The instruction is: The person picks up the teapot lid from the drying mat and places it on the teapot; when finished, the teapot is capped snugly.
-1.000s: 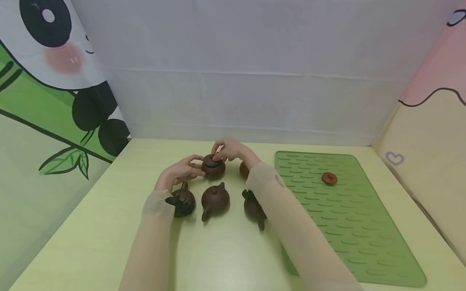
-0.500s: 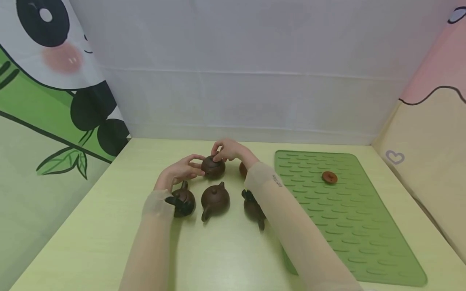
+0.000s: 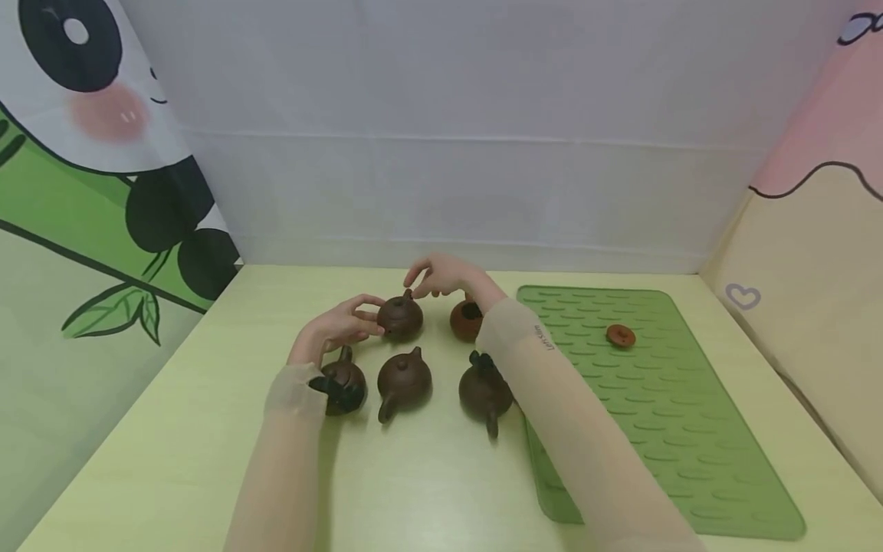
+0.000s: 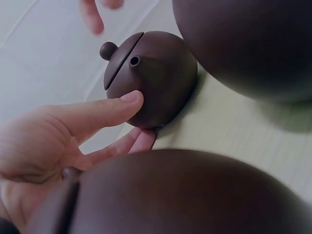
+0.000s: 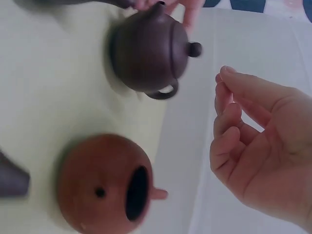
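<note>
A dark brown teapot (image 3: 400, 318) stands at the back of the table, its lid seated on top with the round knob showing. My left hand (image 3: 345, 322) grips it from the left: in the left wrist view the thumb (image 4: 129, 100) lies on its body below the spout and the fingertips reach under its lower side. My right hand (image 5: 263, 126) hovers above and right of this teapot, apart from the knob, fingers loosely bent with nothing between them. To its right is a reddish-brown teapot (image 5: 105, 185) without a lid, its dark opening visible.
Nearer me stand several dark teapots: one by my left wrist (image 3: 348, 383), a middle teapot (image 3: 405, 379) and a right-hand teapot (image 3: 485, 391) partly under my right sleeve. A green mat (image 3: 655, 429) on the right bears a reddish-brown lid (image 3: 621, 336). A white backdrop (image 3: 441, 199) rises behind.
The dark teapot's lid has settled down into its opening. My right hand has let go of the knob and moved up and right. The left hand keeps its place at the teapot.
</note>
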